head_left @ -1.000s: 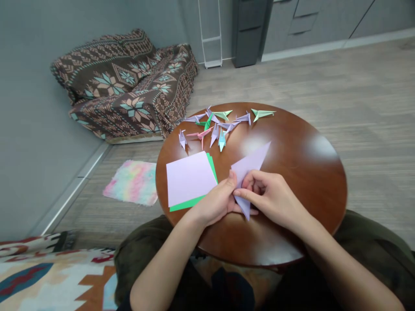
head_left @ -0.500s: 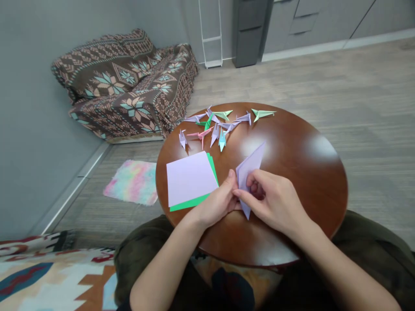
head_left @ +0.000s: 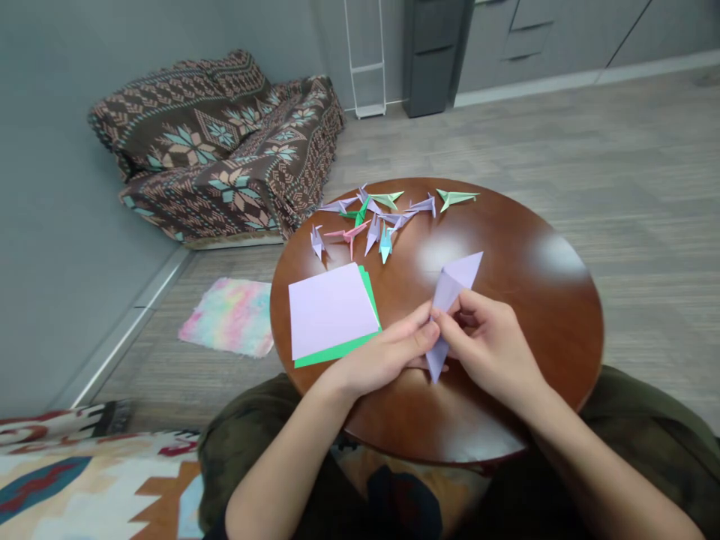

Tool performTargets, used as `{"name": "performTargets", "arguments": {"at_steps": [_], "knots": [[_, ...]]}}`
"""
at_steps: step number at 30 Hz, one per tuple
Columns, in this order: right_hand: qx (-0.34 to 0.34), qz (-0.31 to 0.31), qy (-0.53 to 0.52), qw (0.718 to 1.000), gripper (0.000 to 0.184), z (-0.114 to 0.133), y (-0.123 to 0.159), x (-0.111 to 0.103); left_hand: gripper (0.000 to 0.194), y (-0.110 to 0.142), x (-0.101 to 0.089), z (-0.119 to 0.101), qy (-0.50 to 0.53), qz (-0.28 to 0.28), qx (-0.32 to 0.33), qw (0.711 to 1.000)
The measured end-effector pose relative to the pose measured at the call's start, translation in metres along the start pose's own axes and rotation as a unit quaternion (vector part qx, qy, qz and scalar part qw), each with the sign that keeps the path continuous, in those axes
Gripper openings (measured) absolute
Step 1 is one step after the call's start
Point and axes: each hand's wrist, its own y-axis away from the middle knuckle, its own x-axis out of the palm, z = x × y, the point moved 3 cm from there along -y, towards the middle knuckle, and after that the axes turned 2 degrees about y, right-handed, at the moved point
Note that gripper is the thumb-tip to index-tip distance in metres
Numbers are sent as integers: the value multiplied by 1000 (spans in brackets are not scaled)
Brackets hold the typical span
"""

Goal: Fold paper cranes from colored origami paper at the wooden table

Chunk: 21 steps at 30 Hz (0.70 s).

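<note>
A folded sheet of lilac origami paper (head_left: 457,276) is held up between both hands over the front part of the table. My left hand (head_left: 397,347) grips its left side, thumb on the near face. Pinching the paper from the right is my right hand (head_left: 488,337), thumb close to the left thumb. One pointed end rises to the upper right and another points down below the fingers. Left of my hands lies a stack of square paper (head_left: 331,311), lilac on top of green.
Several folded paper cranes (head_left: 371,221) in lilac, green, pink and blue lie at the far side of the round wooden table (head_left: 540,315), and a pale green one (head_left: 457,198) sits apart to their right. Beyond stands a couch (head_left: 225,150) under a patterned cover.
The folded lilac paper has shifted a little right and turned, showing a wider fold at its top. My left hand has moved right with it, and its thumb now lies over the paper.
</note>
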Motion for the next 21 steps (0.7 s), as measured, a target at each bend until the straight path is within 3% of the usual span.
{"name": "performTargets", "arguments": {"at_steps": [3, 9, 13, 15, 17, 19, 21], "knots": [[14, 11, -30, 999, 31, -3, 0, 1, 56, -1, -2, 2, 5, -21, -18, 1000], [-30, 41, -45, 998, 26, -2, -3, 0, 55, -2, -2, 2, 17, -51, -6, 999], [-27, 38, -90, 995, 29, 8, -1, -4, 55, -4, -2, 3, 78, -71, 3, 994], [-22, 34, -113, 993, 28, 13, 1, -7, 48, -6, -4, 2, 108, -124, 9, 986], [-18, 23, -117, 993, 19, 16, 3, -11, 41, -6, -8, -1, 125, -212, 41, 968], [-13, -5, -114, 993, 8, 14, 3, -16, 45, -5, -12, -6, 142, -295, 96, 940], [-2, -29, -105, 994, 7, 8, 0, -21, 52, -4, -14, -10, 166, -337, 133, 917]]}}
